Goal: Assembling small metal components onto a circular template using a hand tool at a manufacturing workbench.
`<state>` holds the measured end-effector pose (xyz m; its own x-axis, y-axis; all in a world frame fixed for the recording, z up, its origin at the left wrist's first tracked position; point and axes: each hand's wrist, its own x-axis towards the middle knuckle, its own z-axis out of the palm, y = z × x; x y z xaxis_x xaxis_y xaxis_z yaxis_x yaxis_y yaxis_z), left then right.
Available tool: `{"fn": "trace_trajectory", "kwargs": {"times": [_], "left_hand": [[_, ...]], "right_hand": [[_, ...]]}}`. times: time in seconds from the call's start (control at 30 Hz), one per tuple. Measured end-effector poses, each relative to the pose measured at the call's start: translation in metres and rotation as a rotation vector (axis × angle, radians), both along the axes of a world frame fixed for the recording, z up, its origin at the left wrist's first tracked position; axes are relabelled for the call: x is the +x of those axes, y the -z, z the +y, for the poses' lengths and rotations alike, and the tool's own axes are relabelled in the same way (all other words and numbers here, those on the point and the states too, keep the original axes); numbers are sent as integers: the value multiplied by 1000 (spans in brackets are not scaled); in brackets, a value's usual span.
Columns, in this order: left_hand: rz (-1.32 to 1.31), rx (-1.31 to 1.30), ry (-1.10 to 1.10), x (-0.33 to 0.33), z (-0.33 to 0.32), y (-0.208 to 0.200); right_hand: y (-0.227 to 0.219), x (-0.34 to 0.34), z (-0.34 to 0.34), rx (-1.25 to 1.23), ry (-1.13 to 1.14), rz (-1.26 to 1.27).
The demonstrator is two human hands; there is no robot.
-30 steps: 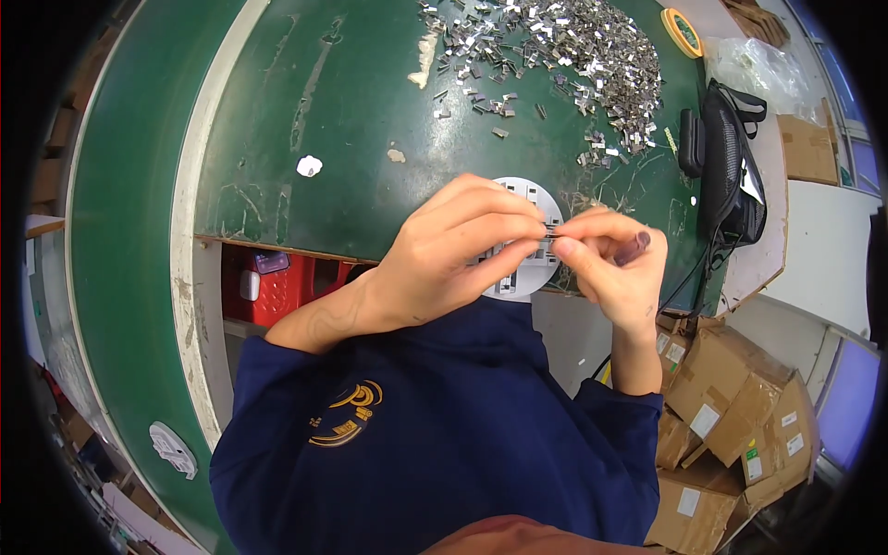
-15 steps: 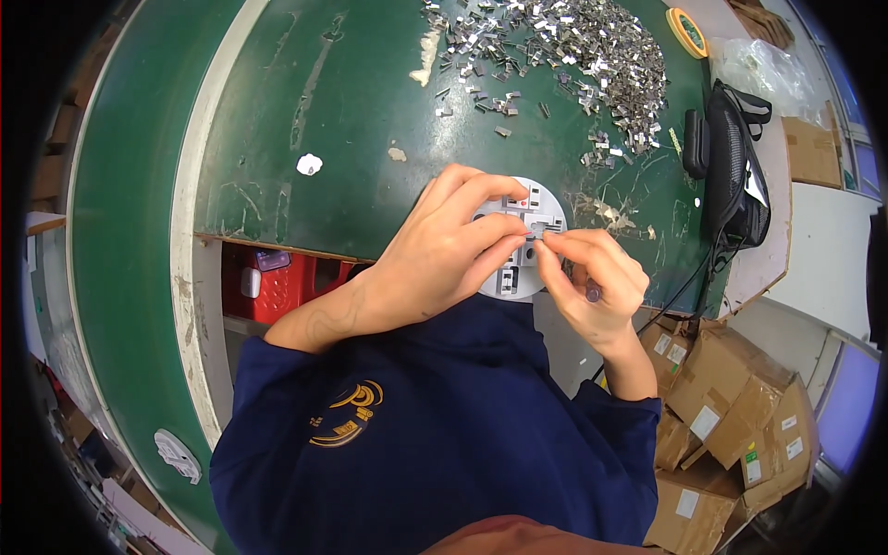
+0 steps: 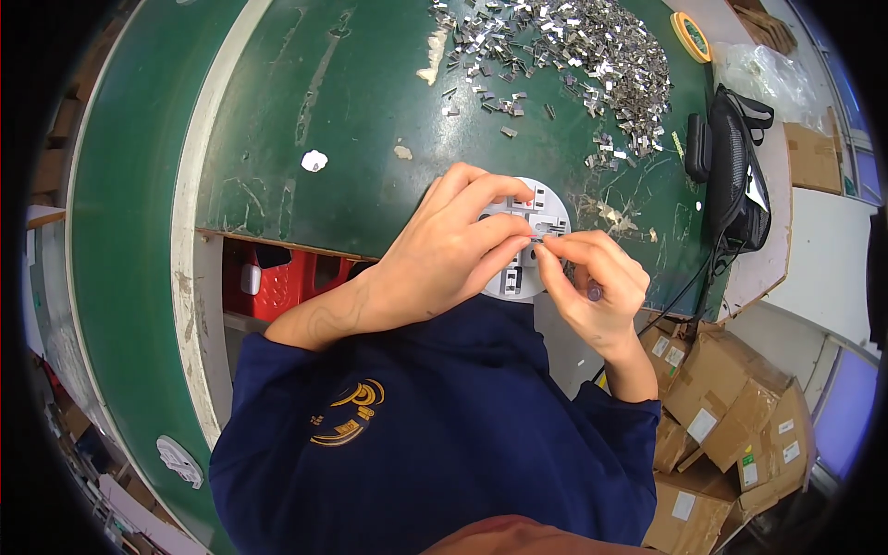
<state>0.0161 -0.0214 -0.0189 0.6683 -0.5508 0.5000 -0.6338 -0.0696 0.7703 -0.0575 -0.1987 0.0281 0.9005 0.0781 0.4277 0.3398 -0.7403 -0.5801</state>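
Note:
A round light-grey plastic disc [image 3: 556,202] with raised blocks and dark slots lies by the table's front edge, partly covered by my fingers. Over its left half is my left hand [image 3: 458,231], with thumb and index finger pinched together at the middle of the disc. My right hand [image 3: 599,287] comes from the right, its thumb and index fingertips pinched close to the left ones. Whatever small piece sits between the fingertips is too small to make out. A slim tool with a rounded purplish end [image 3: 594,292] is tucked in my curled right fingers.
A large heap of small metal clips [image 3: 601,55] covers the far right of the green table [image 3: 370,111]. Tape roll [image 3: 690,37], black mesh bag [image 3: 740,176] and clear plastic [image 3: 763,74] lie along the right side. Cardboard boxes [image 3: 731,388] stand below right; a red crate [image 3: 287,287] sits under the table.
The disc and table have shifted slightly right in the picture. Both hands keep nearly the same pose, with the pinched fingertips still close together over the disc.

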Motion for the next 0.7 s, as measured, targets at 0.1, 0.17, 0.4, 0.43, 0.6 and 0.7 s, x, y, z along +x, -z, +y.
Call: {"fn": "trace_trajectory", "kwargs": {"times": [0.1,0.17,0.4,0.43,0.6,0.7], "left_hand": [[11,11,-1,0,2,-2],[28,-10,5,1,4,-4],[60,-37,-6,4,12,-3],[67,-29,-12,4,12,-3],[93,-72,-57,4,10,0],[94,-82,-65,4,9,3]], "right_hand": [[-6,2,0,8,8,121],[-10,5,-4,10,-19,163],[-22,23,-10,-6,-169,289],[-22,25,-9,-27,-182,294],[-25,32,-5,-94,-218,336],[-26,36,-3,-127,-231,388]]}}
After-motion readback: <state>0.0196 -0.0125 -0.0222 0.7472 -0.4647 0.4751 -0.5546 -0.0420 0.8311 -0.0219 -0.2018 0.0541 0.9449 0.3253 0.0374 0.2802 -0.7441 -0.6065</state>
